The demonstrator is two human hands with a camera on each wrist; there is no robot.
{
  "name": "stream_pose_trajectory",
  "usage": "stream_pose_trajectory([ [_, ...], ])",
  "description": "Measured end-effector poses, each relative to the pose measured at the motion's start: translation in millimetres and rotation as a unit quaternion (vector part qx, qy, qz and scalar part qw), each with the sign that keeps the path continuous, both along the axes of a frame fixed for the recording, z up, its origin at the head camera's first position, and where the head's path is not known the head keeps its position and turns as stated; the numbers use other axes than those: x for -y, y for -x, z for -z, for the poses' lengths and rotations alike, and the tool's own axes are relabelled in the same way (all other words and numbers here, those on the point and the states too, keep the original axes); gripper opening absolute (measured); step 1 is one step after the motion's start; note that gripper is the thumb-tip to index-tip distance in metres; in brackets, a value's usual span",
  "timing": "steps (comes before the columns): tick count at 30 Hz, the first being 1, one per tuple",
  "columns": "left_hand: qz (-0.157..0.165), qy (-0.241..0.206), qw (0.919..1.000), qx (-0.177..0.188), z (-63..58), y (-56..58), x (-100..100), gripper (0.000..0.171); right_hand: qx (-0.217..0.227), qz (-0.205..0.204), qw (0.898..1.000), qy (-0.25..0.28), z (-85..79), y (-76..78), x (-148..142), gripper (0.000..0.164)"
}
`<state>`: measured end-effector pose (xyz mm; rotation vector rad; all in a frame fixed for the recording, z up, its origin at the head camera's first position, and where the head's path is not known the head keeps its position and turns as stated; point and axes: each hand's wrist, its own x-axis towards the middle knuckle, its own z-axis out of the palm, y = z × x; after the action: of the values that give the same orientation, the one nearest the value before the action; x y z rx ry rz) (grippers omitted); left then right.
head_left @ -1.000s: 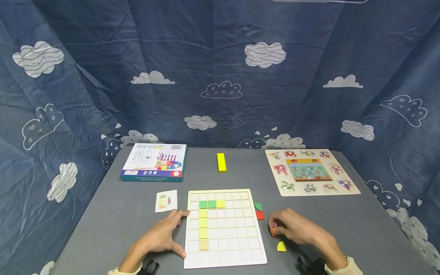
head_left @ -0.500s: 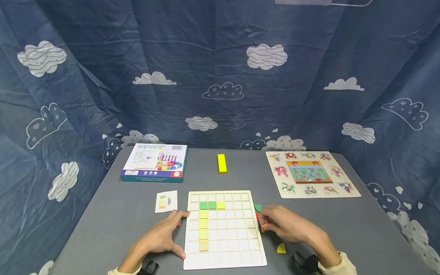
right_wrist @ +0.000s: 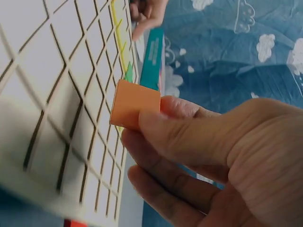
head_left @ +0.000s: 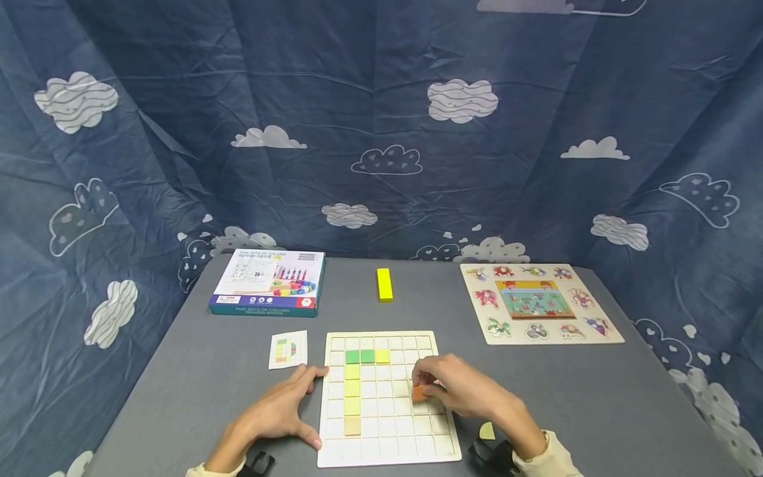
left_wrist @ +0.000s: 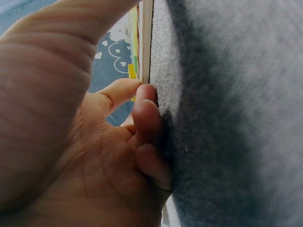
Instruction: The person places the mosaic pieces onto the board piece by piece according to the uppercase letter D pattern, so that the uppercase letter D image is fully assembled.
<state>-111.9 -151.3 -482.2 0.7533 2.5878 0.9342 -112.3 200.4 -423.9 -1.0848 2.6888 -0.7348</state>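
Note:
An orange square tile (right_wrist: 132, 101) is pinched between the thumb and fingers of my right hand (head_left: 465, 389), above the right half of the white grid board (head_left: 387, 449). My left hand (head_left: 275, 412) touches the board's left edge, thumb and index finger spread apart. Green tiles (head_left: 360, 356) and a yellow tile (head_left: 382, 356) make a row near the top of the grid. Below the left end of that row runs a column of pale yellow tiles (head_left: 352, 389), with a tan tile (head_left: 352, 426) at the bottom.
A yellow quarter-round piece (head_left: 487, 430) lies right of the board, partly behind my right wrist. A red piece (right_wrist: 75, 223) shows by the board's edge. Around are a pattern card (head_left: 288, 350), a boxed toy set (head_left: 265, 285), a yellow block (head_left: 384, 285) and a picture puzzle (head_left: 483, 319).
My right hand has moved left with the orange tile, from the table beside the board to above the grid. My left hand stays at the board's left edge.

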Motion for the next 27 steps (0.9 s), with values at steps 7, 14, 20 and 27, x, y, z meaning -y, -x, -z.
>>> stream_pose_trajectory([
  [7, 0.003, -0.002, 1.0, -0.009, -1.2, 0.8, 0.0, 0.112, -0.01, -0.031, 0.999, 0.017, 9.4, 2.8, 31.5, 0.013],
  [14, 0.006, -0.002, 1.0, -0.006, -1.3, -0.7, 0.1, 0.113, 0.049, -0.048, 0.996, 0.05, 23.3, -5.9, 55.2, 0.011],
  [20, 0.009, -0.006, 0.9999, -0.006, -2.3, -1.4, -0.2, 0.114, 0.032, -0.025, 0.998, 0.056, 31.0, -10.8, 64.0, 0.011],
  [27, 0.002, -0.007, 1.0, -0.002, -3.6, -2.2, -0.2, 0.111, 0.001, -0.011, 0.999, 0.03, 34.4, -13.4, 68.0, 0.012],
])
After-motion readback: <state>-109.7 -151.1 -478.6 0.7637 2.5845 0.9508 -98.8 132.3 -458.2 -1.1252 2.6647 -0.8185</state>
